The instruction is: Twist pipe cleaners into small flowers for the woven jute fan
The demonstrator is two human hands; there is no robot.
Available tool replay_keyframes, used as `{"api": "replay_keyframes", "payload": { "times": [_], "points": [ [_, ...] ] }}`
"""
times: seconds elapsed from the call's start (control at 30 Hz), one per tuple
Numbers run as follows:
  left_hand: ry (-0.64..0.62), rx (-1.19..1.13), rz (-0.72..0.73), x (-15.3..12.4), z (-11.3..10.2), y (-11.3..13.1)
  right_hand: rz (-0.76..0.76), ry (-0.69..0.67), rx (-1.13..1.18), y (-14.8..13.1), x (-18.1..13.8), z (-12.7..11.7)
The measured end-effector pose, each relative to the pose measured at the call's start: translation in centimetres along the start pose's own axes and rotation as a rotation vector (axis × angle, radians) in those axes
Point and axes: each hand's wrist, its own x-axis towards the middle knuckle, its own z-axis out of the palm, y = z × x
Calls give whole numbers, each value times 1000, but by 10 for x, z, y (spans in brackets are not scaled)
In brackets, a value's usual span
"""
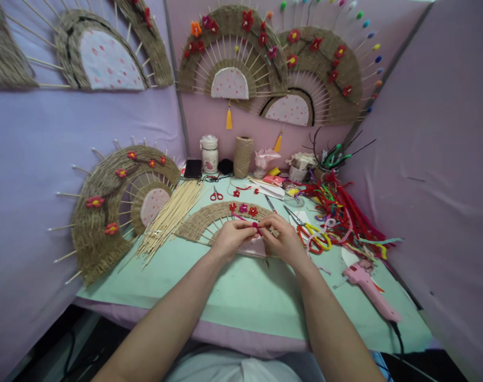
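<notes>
Both hands meet over a twine-wrapped fan (201, 222) that lies flat on the mint table. My left hand (232, 239) pinches a magenta pipe cleaner (255, 225), one end of which sticks out to the upper left. From the other side, the fingertips of my right hand (280, 236) close on the same piece, which is bent into a small shape. Red and magenta flowers (243, 208) sit along the fan's upper band, just beyond my fingers. Part of the fan's pale centre (252, 246) shows beneath my hands; the rest is covered.
Bamboo sticks (170, 212) lie left of the fan, before a decorated fan (124, 212) leaning on the wall. Small red scissors (216, 194) lie behind. Larger scissors (315, 237), a pile of pipe cleaners (345, 207) and a pink glue gun (371, 292) are on the right. A twine spool (243, 156) stands behind.
</notes>
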Motion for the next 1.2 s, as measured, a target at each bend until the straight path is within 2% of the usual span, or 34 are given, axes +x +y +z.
{"api": "replay_keyframes", "payload": {
  "times": [0.13,0.33,0.67,0.73,0.83,0.9,1.03,1.2],
  "points": [
    [-42,-39,-37,0,-3,2,2,3,49,2,-1,2],
    [-176,-122,-97,1,-9,4,8,-21,67,3,0,1],
    [-298,-203,-289,5,-17,1,-75,-98,93,-1,-1,-4],
    [-217,-142,-191,5,-14,0,-30,-77,107,1,-1,-4],
    [24,78,140,4,-7,-2,148,41,143,6,-1,0],
    [136,249,340,1,-2,-4,254,97,160,9,-2,4],
    [168,461,555,-6,2,-5,316,117,178,11,-3,13],
    [162,567,647,-10,2,-5,424,118,284,5,-2,15]
  ]
}}
